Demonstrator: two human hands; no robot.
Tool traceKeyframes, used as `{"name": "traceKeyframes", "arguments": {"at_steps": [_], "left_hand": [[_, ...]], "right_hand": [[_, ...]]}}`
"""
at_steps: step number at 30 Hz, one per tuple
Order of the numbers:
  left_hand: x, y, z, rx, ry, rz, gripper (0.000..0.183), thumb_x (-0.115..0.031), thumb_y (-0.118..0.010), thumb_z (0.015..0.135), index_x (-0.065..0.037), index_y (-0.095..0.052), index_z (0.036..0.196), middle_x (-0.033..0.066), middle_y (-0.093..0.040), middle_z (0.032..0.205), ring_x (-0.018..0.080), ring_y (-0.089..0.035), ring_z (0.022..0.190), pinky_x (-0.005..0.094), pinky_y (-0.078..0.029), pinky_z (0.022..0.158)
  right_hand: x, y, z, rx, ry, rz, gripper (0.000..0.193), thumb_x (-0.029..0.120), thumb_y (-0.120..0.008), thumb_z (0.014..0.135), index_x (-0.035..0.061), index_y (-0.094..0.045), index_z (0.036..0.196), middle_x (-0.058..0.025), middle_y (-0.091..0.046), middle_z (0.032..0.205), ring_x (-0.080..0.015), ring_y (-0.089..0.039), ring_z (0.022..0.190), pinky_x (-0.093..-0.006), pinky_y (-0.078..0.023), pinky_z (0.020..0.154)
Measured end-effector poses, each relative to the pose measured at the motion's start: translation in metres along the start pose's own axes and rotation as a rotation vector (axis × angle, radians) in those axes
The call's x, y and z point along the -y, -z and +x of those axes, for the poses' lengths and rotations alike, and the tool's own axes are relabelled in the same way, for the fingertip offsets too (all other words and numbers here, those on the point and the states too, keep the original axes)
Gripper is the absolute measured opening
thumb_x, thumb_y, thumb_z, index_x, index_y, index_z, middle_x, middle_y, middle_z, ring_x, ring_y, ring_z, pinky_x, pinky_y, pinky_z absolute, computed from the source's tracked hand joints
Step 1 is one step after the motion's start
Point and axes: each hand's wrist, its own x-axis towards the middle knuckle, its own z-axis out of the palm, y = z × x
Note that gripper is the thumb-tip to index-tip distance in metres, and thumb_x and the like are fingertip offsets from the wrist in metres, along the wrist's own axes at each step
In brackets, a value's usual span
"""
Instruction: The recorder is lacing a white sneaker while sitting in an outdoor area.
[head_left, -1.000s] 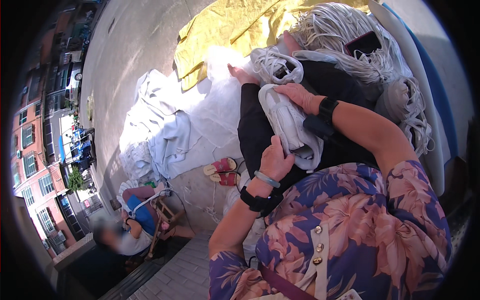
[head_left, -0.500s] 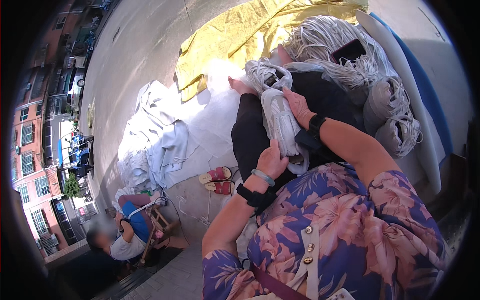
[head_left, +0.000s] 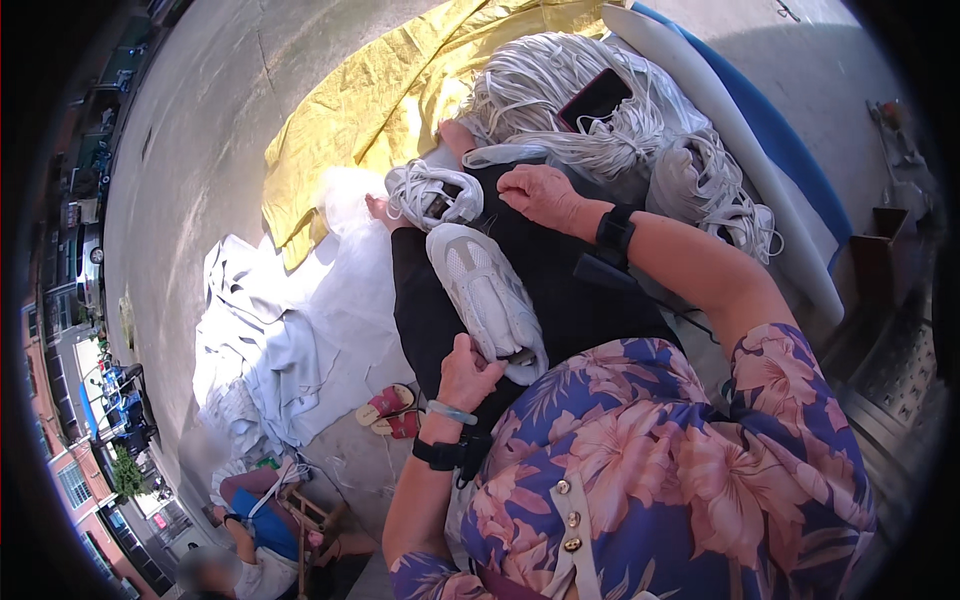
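Note:
A white and grey sneaker [head_left: 474, 278] without visible threaded laces lies along my lap, toe pointing away from me. My left hand [head_left: 470, 378] grips it by the heel collar, thumb and fingers closed on the edge. Just beyond its toe sits a second sneaker [head_left: 436, 196] with white laces looped over it. My right hand [head_left: 545, 198] is off the shoe, above my dark trousers [head_left: 575, 300], with its fingers curled together. Whether it pinches anything is too small to see. Near it spreads a large bundle of white shoelaces [head_left: 525, 85].
A dark phone [head_left: 597, 98] rests on the laces. More laced sneakers [head_left: 690, 180] stand at the right, beside a white and blue board-like edge [head_left: 760, 150]. Yellow sheeting [head_left: 350, 110] and white cloth [head_left: 255, 340] cover ground ahead and left. Red sandals [head_left: 388, 405] and a seated person [head_left: 265, 535] are lower left.
My right hand has let go of the sneaker's side and moved away, its fingers now curled. My left hand stays at the heel. The whole view has shifted and turned.

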Motion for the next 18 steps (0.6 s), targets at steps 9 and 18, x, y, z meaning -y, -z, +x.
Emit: {"name": "traceKeyframes", "arguments": {"at_steps": [9, 18], "left_hand": [[0.003, 0.007, -0.008, 0.136, 0.155, -0.337, 0.033, -0.002, -0.064, 0.071, 0.002, -0.039, 0.093, 0.0111, -0.060, 0.074, 0.0124, -0.059, 0.057, 0.0246, -0.049, 0.047], [0.011, 0.011, -0.008, 0.181, 0.132, -0.428, 0.033, -0.002, -0.065, 0.072, 0.002, -0.041, 0.095, 0.0109, -0.060, 0.075, 0.0108, -0.058, 0.057, 0.0238, -0.048, 0.047]], "right_hand": [[-0.143, 0.063, -0.005, 0.001, -0.334, -0.648, 0.016, 0.015, -0.051, 0.076, 0.0117, -0.064, 0.082, -0.0120, -0.059, 0.088, -0.0300, -0.057, 0.090, -0.0433, -0.043, 0.074], [-0.134, 0.054, -0.003, -0.003, -0.199, -0.635, 0.014, 0.021, -0.051, 0.077, 0.0117, -0.062, 0.079, -0.0099, -0.059, 0.083, -0.0285, -0.057, 0.084, -0.0420, -0.041, 0.074]]}}
